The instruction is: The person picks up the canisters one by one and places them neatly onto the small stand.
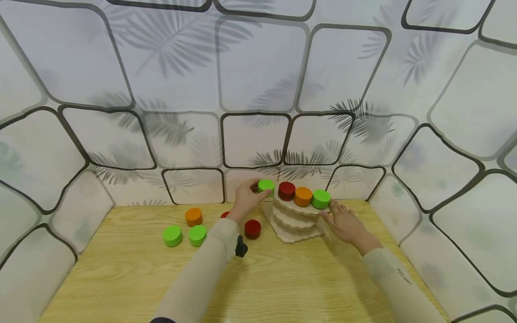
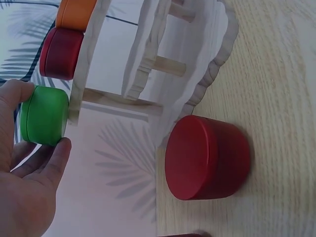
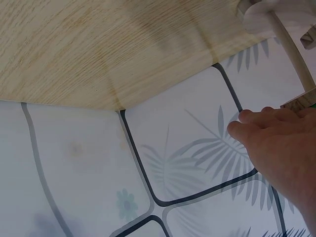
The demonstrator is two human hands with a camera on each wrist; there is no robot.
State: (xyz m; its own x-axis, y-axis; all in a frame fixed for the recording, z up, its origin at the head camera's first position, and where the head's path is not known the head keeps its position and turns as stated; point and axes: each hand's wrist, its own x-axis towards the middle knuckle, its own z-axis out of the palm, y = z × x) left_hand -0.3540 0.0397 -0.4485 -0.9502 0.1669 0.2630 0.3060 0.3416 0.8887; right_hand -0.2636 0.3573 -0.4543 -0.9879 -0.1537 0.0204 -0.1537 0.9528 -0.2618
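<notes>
Green tin [image 1: 266, 188] in pinching left grip [image 1: 247, 198], right grip [image 1: 346, 223] unclenched beside stand [image 1: 296, 219] (red tin [image 1: 225, 215] mostly hidden).

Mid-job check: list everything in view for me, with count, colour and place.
Tiered stand: 1, pale wood, at the table's back
Held green box: 1, green, pinched at the top tier's left end
Shelved red box: 1, red, top tier
Shelved orange box: 1, orange, top tier
Shelved green box: 1, green, top tier, right
Loose green boxes: 2, green, table left
Loose orange box: 1, orange, behind those
Loose red boxes: 2, red, left of stand, one partly hidden
Table: 1, light wood, below
Patterned wall covering: white, dark lines, leaf prints, around
Left hand: 1, bare, holding a green box
Right hand: 1, bare, at the stand's right end
Sleeves: 2, cream, on both arms
</notes>
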